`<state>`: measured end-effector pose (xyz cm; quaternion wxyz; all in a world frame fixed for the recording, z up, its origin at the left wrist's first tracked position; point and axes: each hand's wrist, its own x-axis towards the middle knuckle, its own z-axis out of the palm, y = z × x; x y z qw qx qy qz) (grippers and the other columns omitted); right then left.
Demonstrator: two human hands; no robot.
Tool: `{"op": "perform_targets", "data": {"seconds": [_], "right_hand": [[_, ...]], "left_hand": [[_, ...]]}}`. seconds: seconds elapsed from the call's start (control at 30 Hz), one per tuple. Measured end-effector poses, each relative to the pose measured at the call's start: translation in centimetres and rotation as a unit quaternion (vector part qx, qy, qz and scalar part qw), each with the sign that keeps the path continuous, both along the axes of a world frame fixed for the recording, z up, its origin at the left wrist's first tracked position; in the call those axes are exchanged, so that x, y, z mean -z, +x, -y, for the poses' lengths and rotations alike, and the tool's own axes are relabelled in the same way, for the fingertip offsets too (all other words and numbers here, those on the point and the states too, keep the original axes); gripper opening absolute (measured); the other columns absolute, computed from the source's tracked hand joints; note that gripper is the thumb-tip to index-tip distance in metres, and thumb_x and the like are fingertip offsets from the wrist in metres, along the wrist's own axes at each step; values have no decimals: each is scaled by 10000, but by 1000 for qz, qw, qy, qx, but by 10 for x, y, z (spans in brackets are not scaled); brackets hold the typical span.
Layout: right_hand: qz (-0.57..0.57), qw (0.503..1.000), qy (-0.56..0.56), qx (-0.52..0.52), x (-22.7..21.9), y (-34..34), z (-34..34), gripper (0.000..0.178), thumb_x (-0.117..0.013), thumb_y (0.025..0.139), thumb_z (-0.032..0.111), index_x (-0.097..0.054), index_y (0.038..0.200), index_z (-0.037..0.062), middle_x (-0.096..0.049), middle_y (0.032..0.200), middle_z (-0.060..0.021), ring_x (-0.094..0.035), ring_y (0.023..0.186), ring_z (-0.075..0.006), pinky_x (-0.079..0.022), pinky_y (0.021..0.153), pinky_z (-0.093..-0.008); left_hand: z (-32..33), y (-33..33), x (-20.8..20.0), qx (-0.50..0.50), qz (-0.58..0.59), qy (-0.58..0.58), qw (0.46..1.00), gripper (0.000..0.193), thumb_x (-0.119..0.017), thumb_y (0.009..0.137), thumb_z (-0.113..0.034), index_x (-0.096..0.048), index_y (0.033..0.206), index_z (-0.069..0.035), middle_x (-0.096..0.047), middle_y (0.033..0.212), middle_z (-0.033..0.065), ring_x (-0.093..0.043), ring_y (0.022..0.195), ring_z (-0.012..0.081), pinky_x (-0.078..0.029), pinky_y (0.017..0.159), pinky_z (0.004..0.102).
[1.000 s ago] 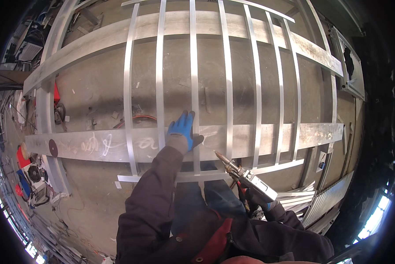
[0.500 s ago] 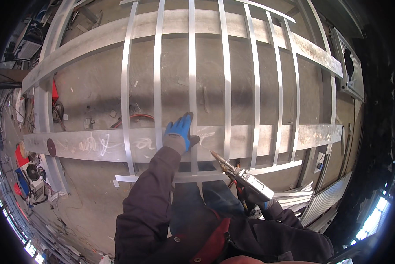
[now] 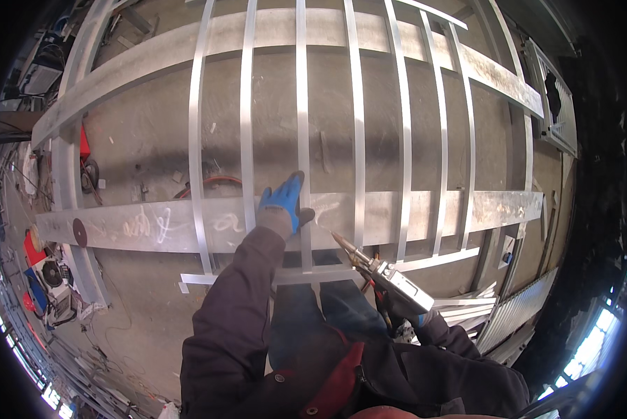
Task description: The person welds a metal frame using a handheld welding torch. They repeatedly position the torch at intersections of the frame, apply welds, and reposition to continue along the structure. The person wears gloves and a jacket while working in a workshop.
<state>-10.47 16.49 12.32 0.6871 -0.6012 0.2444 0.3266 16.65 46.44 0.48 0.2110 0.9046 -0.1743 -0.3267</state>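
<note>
My left hand [image 3: 282,204], in a blue and grey glove with dark fingertips, lies against one slim metal bar [image 3: 302,133] of a ladder-like frame. Its fingers are stretched out along the bar's left side, and the thumb is spread across the bar. Below it passes a wide metal beam [image 3: 376,216] with chalk-like marks. In my right hand [image 3: 404,314], mostly hidden, is a welding gun [image 3: 390,279] with a silver body and a copper-coloured pointed nozzle. The nozzle tip points up and left, a little to the right of that bar and apart from my left hand.
Several parallel bars cross the near beam and a far beam [image 3: 152,54]. A thin cross rail [image 3: 439,260] runs along their near ends. A round dark disc [image 3: 81,232] sits at the near beam's left end. Loose metal strips [image 3: 467,304] lie at lower right; a red hose [image 3: 219,179] lies below.
The whole view has shifted slightly, so the frame sits a little higher in the picture. Both hands and the welding gun keep nearly the same place relative to the bars.
</note>
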Motion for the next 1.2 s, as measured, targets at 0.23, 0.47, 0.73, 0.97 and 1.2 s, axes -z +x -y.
{"op": "perform_targets", "data": {"seconds": [0.23, 0.47, 0.73, 0.97, 1.2], "right_hand": [[30, 998, -54, 9, -5, 0, -1, 988, -677, 881, 718, -502, 1390, -111, -608, 828, -54, -588, 639, -128, -444, 557, -262], [3, 996, -89, -13, -4, 19, 2, 1011, -680, 875, 735, -498, 1390, -116, -606, 812, -47, -586, 626, -122, -437, 547, -256], [40, 988, -112, -103, -41, 46, 29, 314, -692, 932, 154, -679, 1158, -64, -664, 855, -71, -632, 722, -147, -500, 609, -275], [-104, 973, -117, -169, -81, 67, 94, 373, -718, 965, 285, -662, 1217, 15, -663, 1020, -43, -617, 886, -139, -517, 763, -296], [-163, 946, -140, -245, -78, 86, 120, 299, -635, 1040, 256, -636, 1235, 29, -659, 1038, -36, -619, 911, -127, -528, 778, -295]], "left_hand": [[-13, -12, 36, 37, 73, -18, 996, 1099, -790, 801, -611, -260, 1646, -148, -403, 1638, 162, -461, 1453, 343, -300, 1220, 576], [-10, -8, 18, 80, 20, 24, 996, 1198, -801, 778, -596, -171, 1651, -71, -436, 1585, 235, -461, 1430, 418, -309, 1229, 506], [-8, -10, 6, 77, 14, 30, 996, 1199, -832, 783, -532, -144, 1656, -83, -432, 1591, 221, -437, 1460, 383, -280, 1246, 500], [-5, -6, 7, 85, -8, 55, 995, 1188, -842, 772, -532, -178, 1650, -85, -460, 1569, 207, -454, 1452, 360, -293, 1240, 504], [-5, -8, 4, 80, -2, 58, 995, 1178, -840, 780, -521, -177, 1653, -90, -470, 1561, 203, -462, 1446, 349, -298, 1235, 507]]}}
